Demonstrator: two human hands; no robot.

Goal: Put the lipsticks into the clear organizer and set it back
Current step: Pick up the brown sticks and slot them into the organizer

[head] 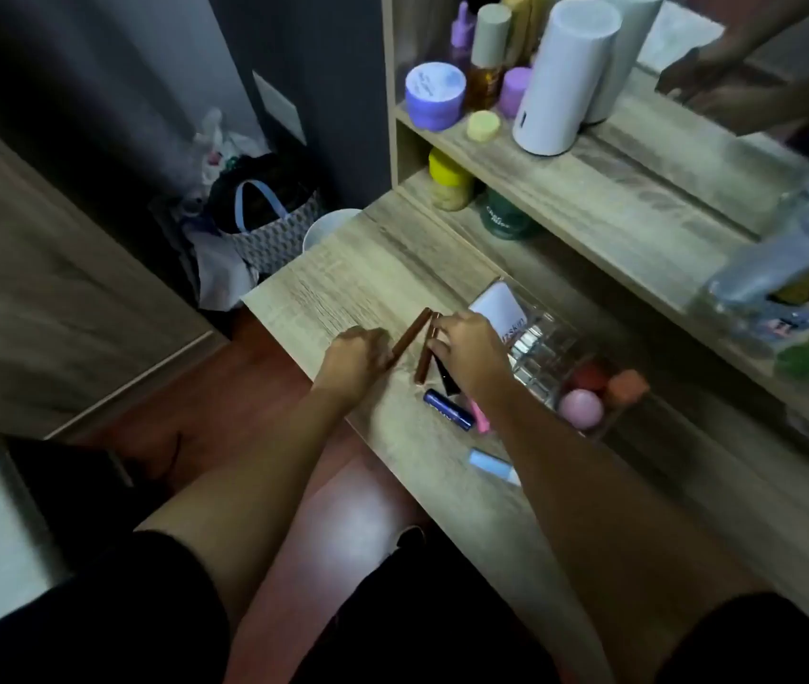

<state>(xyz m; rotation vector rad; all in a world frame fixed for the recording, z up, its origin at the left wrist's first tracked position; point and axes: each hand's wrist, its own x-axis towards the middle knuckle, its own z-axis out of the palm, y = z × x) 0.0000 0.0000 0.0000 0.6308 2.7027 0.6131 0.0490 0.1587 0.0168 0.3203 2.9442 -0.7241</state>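
Observation:
My left hand (355, 360) is closed around the lower end of a slim brown lipstick (412, 333) that slants up off the wooden desk (338, 288). My right hand (471, 355) pinches a second brown lipstick (426, 360) beside it. Under the right wrist lie a dark blue lipstick (447, 409), a pink one (480, 418) and a black tube (447, 377). A pale blue tube (491, 464) lies nearer the desk's front edge. The clear organizer (548, 353) stands just right of my right hand, with a white card and round sponges in it.
Shelves behind the desk carry jars, bottles and a tall white cylinder (562, 76). A mirror (738, 81) stands at the upper right. Clear bottles (787, 269) crowd the right side. On the floor to the left are a patterned bag (274, 224) and a white bin (328, 229).

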